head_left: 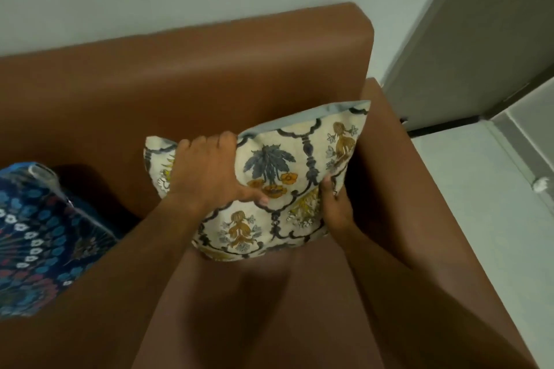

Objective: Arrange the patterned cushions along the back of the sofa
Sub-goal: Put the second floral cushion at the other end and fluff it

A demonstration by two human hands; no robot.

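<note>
Two cushions in view on the brown leather-look sofa (209,75). Cream square fabric cushion with blue and ochre floral print (278,177) stands tilted in the right-hand corner of the seat, its upper edge leaning toward the backrest, its right side close against the brown armrest (419,189). Whether it touches the backrest cannot be told from this angle.

Left hand (207,171): fingers curled over the cushion's top-left edge, thumb pressed flat on the printed face; closed on the cushion. Right hand (335,204): gripping the cushion's lower-right side, fingers mostly hidden behind the fabric, thumb visible on the front.

Dark blue cushion with multicoloured flower and fan print (45,234) sits at the left edge of the view, leaning on the seat, well apart from the cream one.

Step in hand, as judged: seating the cream cushion into the corner. Next move likely calls for pushing its top back until it rests square against the backrest, letting go with both hands, then turning to the blue cushion, which looks slumped and not yet set upright.
</note>
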